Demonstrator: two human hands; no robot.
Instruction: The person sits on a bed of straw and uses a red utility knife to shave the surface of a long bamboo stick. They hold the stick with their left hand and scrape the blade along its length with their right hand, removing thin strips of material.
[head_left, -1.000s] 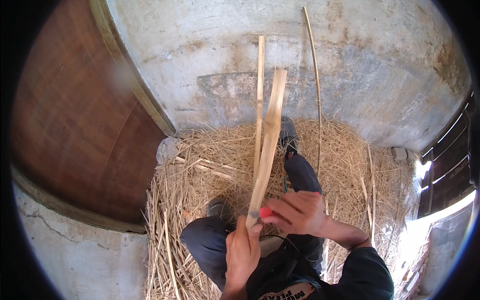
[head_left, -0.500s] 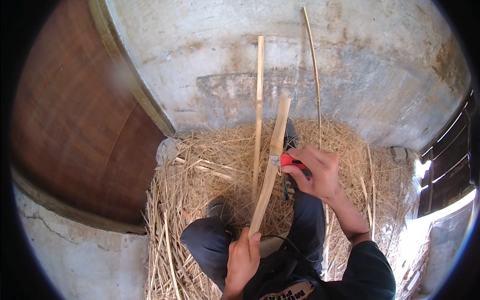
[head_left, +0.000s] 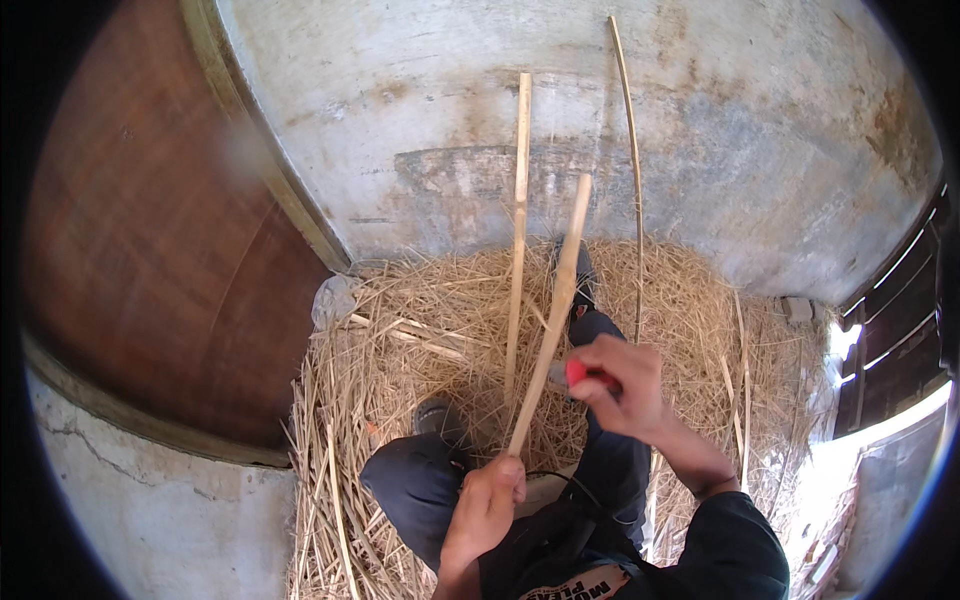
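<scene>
While your left hand [head_left: 487,507] grasps the stick [head_left: 546,350], pointing to one o'clock, your right hand [head_left: 627,388] grips the knife [head_left: 576,372] at its three o'clock side.

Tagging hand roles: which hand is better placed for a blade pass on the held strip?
Right, I'd judge: the right hand grips the red-handled tool, its blade end close beside the pale strip. The left hand is occupied, holding the strip's near end.

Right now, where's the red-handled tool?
The red-handled tool is right of centre in the head view, in the right hand, beside the left hand's pale wooden strip.
</scene>
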